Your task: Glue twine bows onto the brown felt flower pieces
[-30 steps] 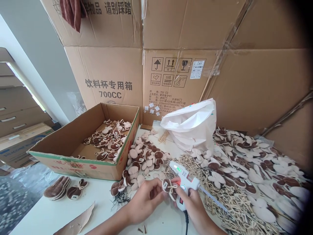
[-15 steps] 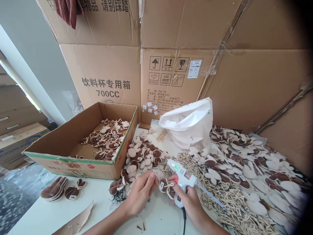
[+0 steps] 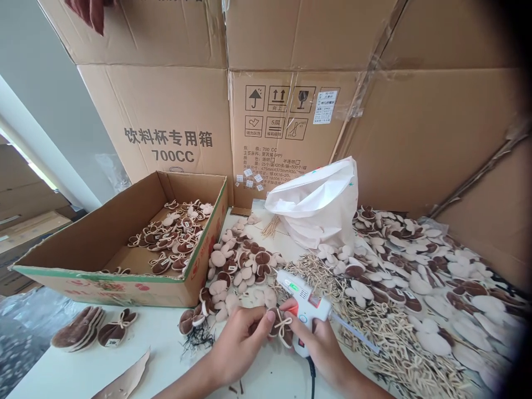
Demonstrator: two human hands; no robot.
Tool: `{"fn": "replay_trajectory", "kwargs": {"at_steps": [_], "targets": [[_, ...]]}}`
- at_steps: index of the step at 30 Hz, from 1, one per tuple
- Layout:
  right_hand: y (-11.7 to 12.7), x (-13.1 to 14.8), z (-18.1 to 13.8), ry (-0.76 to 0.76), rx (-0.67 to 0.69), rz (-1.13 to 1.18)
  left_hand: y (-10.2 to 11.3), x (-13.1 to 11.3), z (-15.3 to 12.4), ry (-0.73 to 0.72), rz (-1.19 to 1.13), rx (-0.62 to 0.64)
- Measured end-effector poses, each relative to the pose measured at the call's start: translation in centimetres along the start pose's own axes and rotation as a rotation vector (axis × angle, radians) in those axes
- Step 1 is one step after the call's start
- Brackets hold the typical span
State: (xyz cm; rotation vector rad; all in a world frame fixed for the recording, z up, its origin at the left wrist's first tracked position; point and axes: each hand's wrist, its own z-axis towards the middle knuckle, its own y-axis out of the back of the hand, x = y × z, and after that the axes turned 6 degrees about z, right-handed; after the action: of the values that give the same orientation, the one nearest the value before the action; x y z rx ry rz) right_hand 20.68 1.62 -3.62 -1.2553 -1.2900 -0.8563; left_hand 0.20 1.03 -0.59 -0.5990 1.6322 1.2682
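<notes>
My right hand (image 3: 322,346) grips a white glue gun (image 3: 303,302) with a green light, its nozzle pointing up-left. Against the gun's side sits a small brown fabric bow piece with a cord tie (image 3: 281,327), pinched between my right thumb and the fingers of my left hand (image 3: 243,341). My left hand is curled, its fingertips pressing on the bow. Both hands hover just above the white table (image 3: 166,360) near its front edge.
An open cardboard box (image 3: 100,244) holding several finished bows stands at the left. Piles of brown and cream bow pieces (image 3: 245,266) and cord ties (image 3: 390,338) cover the middle and right. A white plastic bag (image 3: 320,208) sits behind. Tall cartons (image 3: 174,127) wall the back.
My left hand has moved right and closed its fingers onto the bow piece beside the glue gun. The view has shifted slightly left and up.
</notes>
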Motion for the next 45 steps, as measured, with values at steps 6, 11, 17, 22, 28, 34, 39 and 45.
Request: {"fn": "replay_trajectory", "kwargs": {"at_steps": [6,11,17,22,28,34,39,45], "targets": [[-0.3,0.1,-0.1,-0.021,-0.029,0.010,0.1,0.3,0.2,-0.032,0.085,-0.032],[-0.5,0.1,0.0,-0.011,-0.050,0.006,0.2,0.2,-0.2,-0.014,0.004,0.009],[-0.1,0.2,0.1,-0.039,-0.035,0.005,0.4,0.1,-0.5,0.056,-0.029,-0.075],[-0.6,0.7,-0.1,-0.072,-0.029,0.053,0.9,-0.2,-0.2,0.072,-0.165,-0.063],[-1.1,1.2,-0.2,-0.048,-0.123,0.093,0.8,0.1,0.0,0.009,-0.311,-0.038],[0.0,-0.1,0.5,-0.043,-0.152,0.018,0.5,0.0,0.2,-0.006,-0.249,-0.026],[0.0,-0.2,0.6,-0.024,-0.115,0.027,0.3,0.2,0.2,0.007,-0.271,-0.025],[-0.2,0.1,0.6,-0.047,-0.068,0.038,0.7,0.4,0.2,-0.032,-0.352,0.001]]}}
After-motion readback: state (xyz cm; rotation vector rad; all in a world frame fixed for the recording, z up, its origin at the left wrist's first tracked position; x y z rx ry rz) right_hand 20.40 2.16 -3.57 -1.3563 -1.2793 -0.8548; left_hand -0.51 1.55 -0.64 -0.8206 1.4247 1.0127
